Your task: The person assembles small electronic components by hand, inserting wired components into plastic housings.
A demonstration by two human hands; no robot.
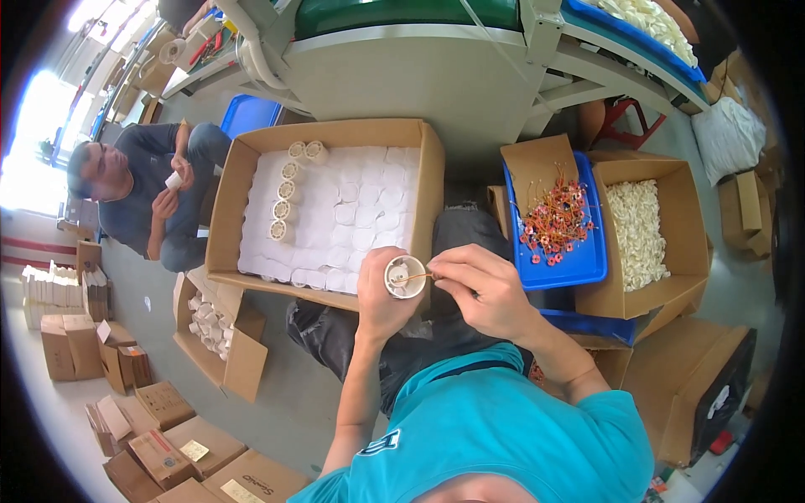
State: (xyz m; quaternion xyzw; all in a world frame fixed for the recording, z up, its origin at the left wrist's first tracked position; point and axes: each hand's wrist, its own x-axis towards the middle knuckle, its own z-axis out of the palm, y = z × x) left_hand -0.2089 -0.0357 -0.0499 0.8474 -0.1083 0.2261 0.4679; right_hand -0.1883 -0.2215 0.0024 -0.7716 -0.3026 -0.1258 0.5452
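Observation:
My left hand (379,295) grips a small white plastic cup-shaped part (405,277), its open end facing up. My right hand (478,289) pinches a thin yellow wire (419,276) that reaches into the part's opening. Both hands hover over my lap, just in front of a large cardboard box (225,210) lined with white round parts; several finished ones (285,194) stand in a column at its left. A blue tray (579,267) with several red-and-yellow wired pieces (555,220) lies to my right.
Right of the tray, a cardboard box (683,243) holds a heap of white parts (637,230). Another person (138,197) sits at the left holding a white part. A smaller box (220,331) of white parts and several folded cartons (163,453) lie on the floor. A conveyor machine (419,67) stands ahead.

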